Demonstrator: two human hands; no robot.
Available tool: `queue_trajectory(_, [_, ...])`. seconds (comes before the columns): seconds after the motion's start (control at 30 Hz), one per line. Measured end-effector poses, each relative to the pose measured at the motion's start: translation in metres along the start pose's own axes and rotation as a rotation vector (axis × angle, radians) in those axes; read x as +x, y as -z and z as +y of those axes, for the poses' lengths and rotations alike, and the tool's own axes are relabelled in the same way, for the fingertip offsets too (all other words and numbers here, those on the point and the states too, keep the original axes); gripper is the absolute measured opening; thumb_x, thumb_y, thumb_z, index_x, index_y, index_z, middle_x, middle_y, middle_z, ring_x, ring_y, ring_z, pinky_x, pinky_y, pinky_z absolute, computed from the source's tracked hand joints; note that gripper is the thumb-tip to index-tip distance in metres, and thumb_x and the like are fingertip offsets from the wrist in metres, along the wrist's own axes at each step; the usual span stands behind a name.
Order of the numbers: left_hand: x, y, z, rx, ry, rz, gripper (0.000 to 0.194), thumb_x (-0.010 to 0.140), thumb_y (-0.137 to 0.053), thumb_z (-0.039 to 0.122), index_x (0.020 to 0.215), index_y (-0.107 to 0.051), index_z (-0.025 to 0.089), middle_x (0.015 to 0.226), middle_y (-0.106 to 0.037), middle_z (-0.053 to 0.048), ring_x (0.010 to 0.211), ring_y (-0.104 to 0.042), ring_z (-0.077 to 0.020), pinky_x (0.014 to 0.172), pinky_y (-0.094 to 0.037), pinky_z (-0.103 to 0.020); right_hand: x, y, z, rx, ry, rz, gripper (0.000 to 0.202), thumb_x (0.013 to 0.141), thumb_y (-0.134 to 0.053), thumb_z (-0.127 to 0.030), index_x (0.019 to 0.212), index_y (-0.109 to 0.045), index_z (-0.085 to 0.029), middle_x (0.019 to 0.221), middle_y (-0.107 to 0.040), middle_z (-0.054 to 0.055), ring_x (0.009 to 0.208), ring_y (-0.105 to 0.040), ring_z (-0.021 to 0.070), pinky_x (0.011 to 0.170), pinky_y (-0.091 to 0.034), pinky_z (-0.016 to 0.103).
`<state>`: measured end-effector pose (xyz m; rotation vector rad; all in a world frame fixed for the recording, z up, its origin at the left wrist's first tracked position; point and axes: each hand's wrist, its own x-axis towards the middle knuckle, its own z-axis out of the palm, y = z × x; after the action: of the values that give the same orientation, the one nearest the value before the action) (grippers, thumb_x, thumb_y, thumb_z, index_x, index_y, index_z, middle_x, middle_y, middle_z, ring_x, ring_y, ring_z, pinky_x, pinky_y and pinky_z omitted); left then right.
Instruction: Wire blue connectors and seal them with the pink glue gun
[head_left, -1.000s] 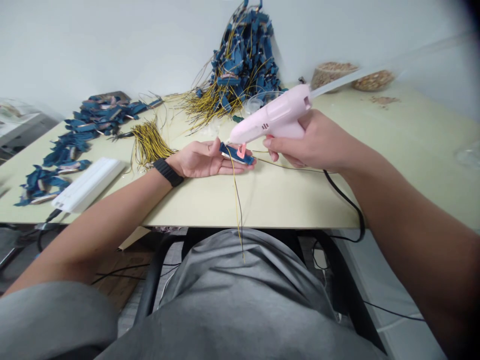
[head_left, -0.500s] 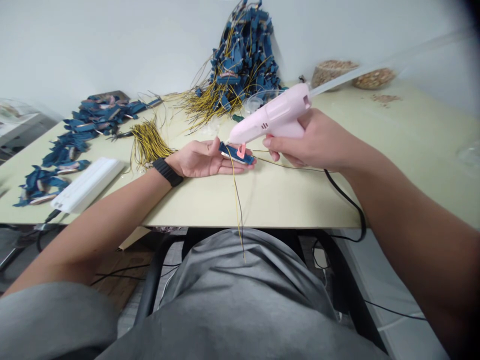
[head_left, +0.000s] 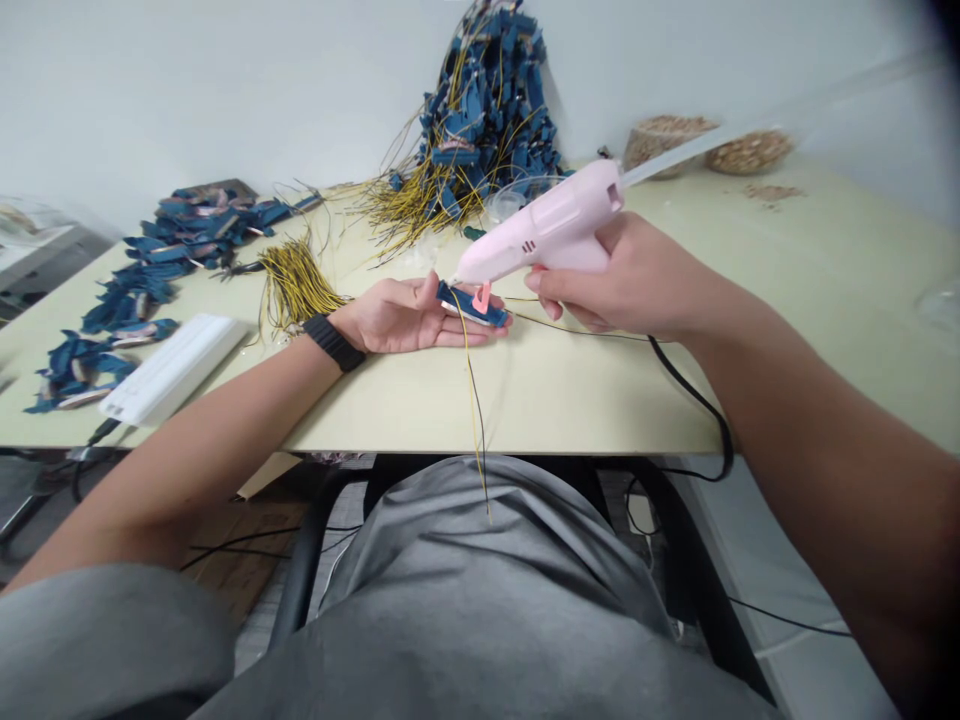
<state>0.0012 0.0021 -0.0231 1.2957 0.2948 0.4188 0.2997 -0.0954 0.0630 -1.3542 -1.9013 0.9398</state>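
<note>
Blue piece [head_left: 495,317] lies on the L hand [head_left: 409,318], palm up just above the desk [head_left: 585,400]; L fingers extended & loose under it, not clenched, thumb by its near end. Thin yellow/blk wires [head_left: 471,380] run from the piece down over desk edge to the grey cloth [head_left: 480,580]; more go R. Pink glue gun [head_left: 551,225] is tilted nose-down over the piece, nozzle at the thumb end; exact contact can't be told. R hand [head_left: 645,280] has its fingers wrapped round the gun's handle. Clear stick [head_left: 675,157] pokes out the rear; blk cord [head_left: 694,395] hangs below. Blk wristband [head_left: 335,343] on L wrist. Further out: yellow wire bundle [head_left: 296,285], white box [head_left: 176,368] & blue strips [head_left: 202,225] to L; tall blue heap [head_left: 487,100] at back, w/ 2 containers [head_left: 664,145] to its R.
</note>
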Motion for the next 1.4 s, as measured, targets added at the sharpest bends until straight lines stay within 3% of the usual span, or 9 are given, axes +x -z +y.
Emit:
queue_trajectory(0.23, [0.0, 0.005, -0.003, -0.014, -0.021, -0.045, 0.081, 0.106, -0.092, 0.067, 0.154, -0.073, 0.005, 0.175, -0.07, -0.033, 0.166, -0.069, -0.0506, 0.151, -0.039, -0.073, 0.001, -0.001, 0.002, 0.037, 0.001, -0.008, 0.032, 0.1, -0.095, -0.036, 0.081, -0.071, -0.026, 0.068, -0.067, 0.003, 0.06, -0.053, 0.0173, 0.053, -0.038, 0.037])
queue_trajectory(0.43, [0.0, 0.002, -0.001, 0.001, 0.003, 0.015, 0.089, 0.103, -0.093, 0.077, 0.15, -0.076, 0.004, 0.175, -0.069, -0.034, 0.161, -0.073, -0.049, 0.149, -0.044, -0.071, 0.002, 0.0, 0.004, 0.025, 0.008, 0.006, 0.031, 0.1, -0.091, -0.035, 0.08, -0.07, -0.025, 0.074, -0.072, 0.006, 0.063, -0.057, 0.0181, 0.053, -0.041, 0.035])
queue_trajectory(0.53, [0.0, 0.002, -0.001, -0.005, 0.001, 0.008, 0.089, 0.103, -0.093, 0.077, 0.151, -0.076, 0.004, 0.175, -0.069, -0.035, 0.162, -0.073, -0.0489, 0.15, -0.043, -0.071, 0.002, 0.0, 0.004, 0.016, 0.005, -0.001, 0.035, 0.101, -0.094, -0.039, 0.081, -0.068, -0.025, 0.073, -0.07, 0.006, 0.062, -0.056, 0.0188, 0.055, -0.044, 0.036])
queue_trajectory(0.7, [0.0, 0.005, -0.003, -0.022, -0.01, -0.029, 0.087, 0.107, -0.09, 0.075, 0.155, -0.075, 0.003, 0.173, -0.071, -0.033, 0.164, -0.072, -0.0479, 0.151, -0.041, -0.071, 0.002, -0.001, 0.003, 0.02, -0.003, 0.008, 0.031, 0.102, -0.087, -0.03, 0.079, -0.068, -0.025, 0.071, -0.068, 0.005, 0.063, -0.058, 0.0194, 0.056, -0.043, 0.035])
queue_trajectory(0.9, [0.0, 0.007, -0.004, -0.024, -0.007, -0.03, 0.085, 0.105, -0.092, 0.072, 0.155, -0.075, 0.005, 0.175, -0.07, -0.033, 0.164, -0.072, -0.0471, 0.151, -0.043, -0.068, 0.002, 0.001, 0.004, 0.008, -0.006, 0.01, 0.036, 0.103, -0.092, -0.034, 0.079, -0.067, -0.026, 0.073, -0.069, 0.005, 0.062, -0.057, 0.0187, 0.055, -0.044, 0.035])
queue_trajectory(1.13, [0.0, 0.008, -0.004, -0.027, 0.0, -0.005, 0.086, 0.104, -0.092, 0.074, 0.153, -0.078, 0.005, 0.173, -0.072, -0.034, 0.161, -0.075, -0.0464, 0.149, -0.047, -0.066, 0.0, 0.002, 0.0, 0.018, -0.016, 0.017, 0.027, 0.105, -0.085, -0.026, 0.082, -0.071, -0.025, 0.069, -0.068, 0.005, 0.059, -0.053, 0.0176, 0.054, -0.041, 0.036])
queue_trajectory(1.27, [-0.002, 0.008, -0.005, -0.023, -0.022, -0.01, 0.077, 0.105, -0.091, 0.073, 0.15, -0.083, 0.011, 0.172, -0.075, -0.029, 0.163, -0.074, -0.0471, 0.148, -0.047, -0.069, -0.002, 0.005, -0.002, 0.076, -0.006, -0.005, 0.022, 0.101, -0.09, -0.03, 0.087, -0.074, -0.026, 0.061, -0.061, 0.0, 0.055, -0.047, 0.0171, 0.052, -0.036, 0.035])
queue_trajectory(1.4, [-0.004, 0.006, 0.0, 0.047, -0.049, 0.088, 0.076, 0.091, -0.106, 0.067, 0.147, -0.088, 0.018, 0.161, -0.082, -0.024, 0.157, -0.078, -0.048, 0.145, -0.049, -0.067, -0.003, 0.01, 0.0, 0.083, 0.002, 0.012, 0.027, 0.102, -0.091, -0.035, 0.084, -0.074, -0.026, 0.056, -0.056, -0.001, 0.053, -0.046, 0.0175, 0.053, -0.039, 0.035])
